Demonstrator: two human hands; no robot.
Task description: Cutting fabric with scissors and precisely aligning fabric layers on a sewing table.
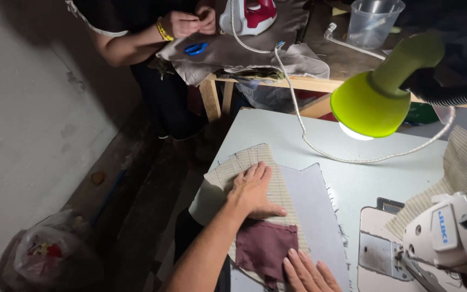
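Lower centre of the frame: right hand (309, 273), fingers spread flat, holding nothing, pressing the edge of a maroon fabric patch (266, 246). Just above, left hand (252, 190), open and flat too, palm down on the striped beige fabric (247, 162) beneath the patch. Probably light, limp and quick to shift or crease; best pinned under flat palms or pinched at a corner or hem. Patch roughly square, dull maroon, raw-edged, a thread trailing below; striped piece pale with fine ribbing, curved at its left edge. Beside it a grey-lilac fabric panel (314, 211), frayed along its right side, all on a pale blue table (374, 178). Lower right, a white sewing machine (444, 232). Higher up, a green lamp (379, 97) and white cord (298, 113). Top of frame, another person's hands (193, 21), blue scissors (195, 48), red-and-white iron (249, 15), clear measuring cup (373, 21).
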